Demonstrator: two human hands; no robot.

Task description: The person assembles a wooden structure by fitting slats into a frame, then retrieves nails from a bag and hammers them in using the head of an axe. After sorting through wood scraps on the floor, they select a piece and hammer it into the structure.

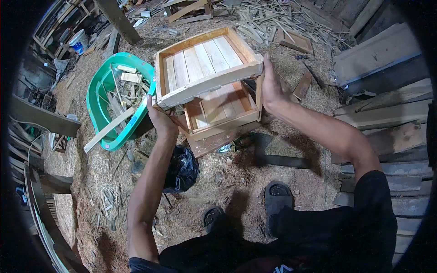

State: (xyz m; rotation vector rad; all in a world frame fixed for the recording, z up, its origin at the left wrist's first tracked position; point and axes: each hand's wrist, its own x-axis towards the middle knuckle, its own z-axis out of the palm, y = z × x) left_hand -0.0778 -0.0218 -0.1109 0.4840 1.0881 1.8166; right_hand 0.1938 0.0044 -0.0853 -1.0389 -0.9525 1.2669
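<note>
Left hand grips upper tray at near left corner; right hand grips near right corner; tray lies between, equally near both, long axis left to right, right end farther; lower tray shows beneath.

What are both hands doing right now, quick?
Left hand: holding the upper wooden tray by its near left corner, fingers mostly hidden.
Right hand: holding the same tray at its right corner.

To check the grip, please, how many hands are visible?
2: the left hand at the near left corner of the upper wooden tray, and the right hand at its near right corner. Some fingers are hidden.
</note>
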